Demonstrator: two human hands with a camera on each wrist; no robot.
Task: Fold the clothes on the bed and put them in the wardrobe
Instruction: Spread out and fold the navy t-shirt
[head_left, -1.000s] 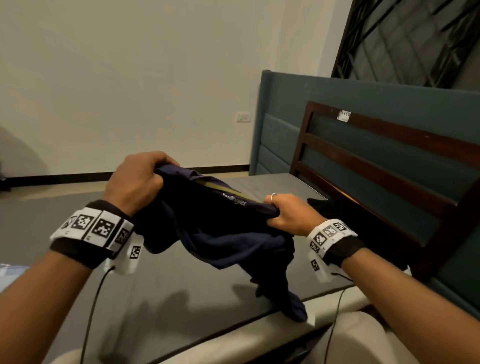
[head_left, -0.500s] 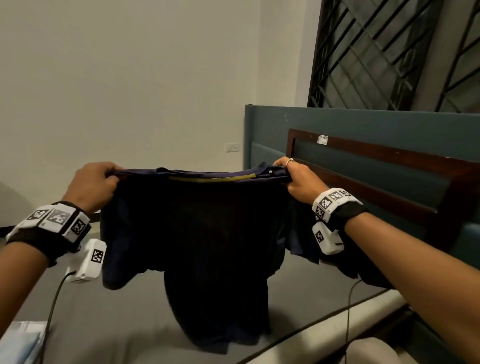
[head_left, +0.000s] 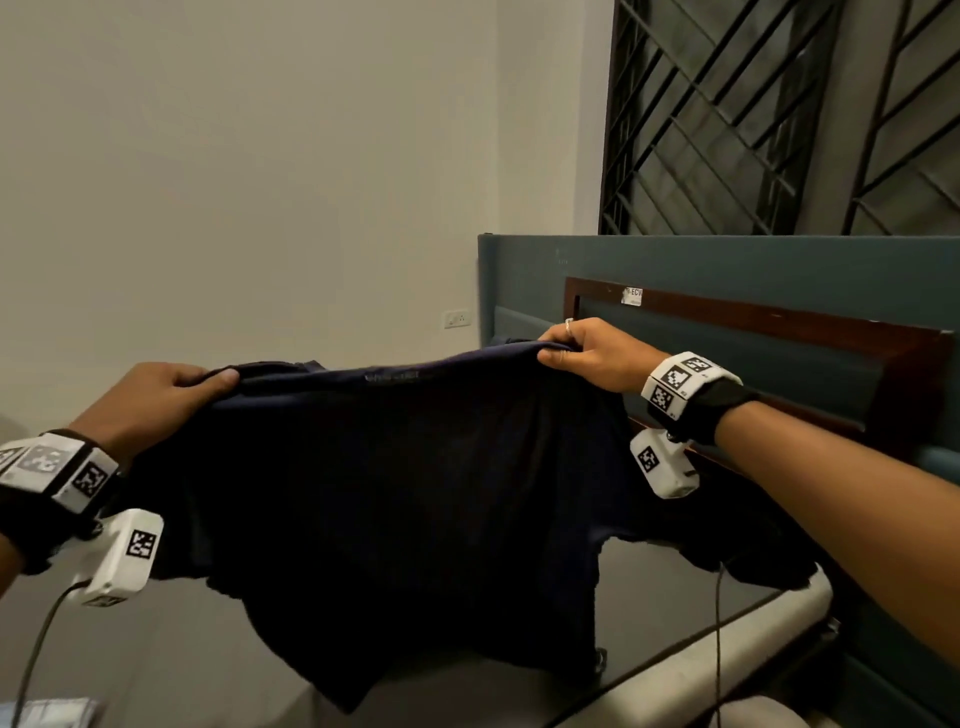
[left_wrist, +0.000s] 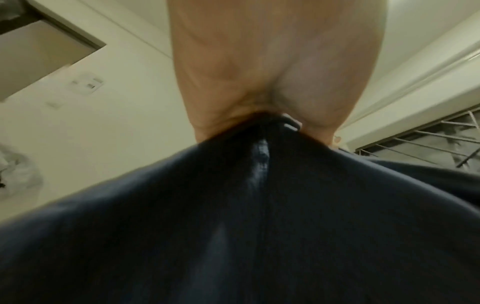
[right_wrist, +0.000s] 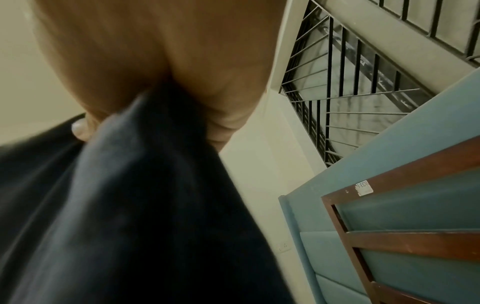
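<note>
From the head view, the left hand (head_left: 156, 397) and the right hand (head_left: 592, 353) each pinch a top corner of a dark navy cloth shirt (head_left: 415, 493), holding it spread in the air above the grey bed (head_left: 675, 597).

At the left wrist, curled fingers (left_wrist: 335, 115) clamp bunched fabric.

At the right wrist, the hand grips gathered cloth beside the teal headboard (right_wrist: 415, 164).

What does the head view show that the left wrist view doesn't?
Only the head view shows the right hand pinching the shirt's other shoulder, the whole shirt hanging spread over the bed, and the headboard. Only the left wrist view shows a wall switch. Both show the left hand gripping the shirt, and the window grille.
</note>
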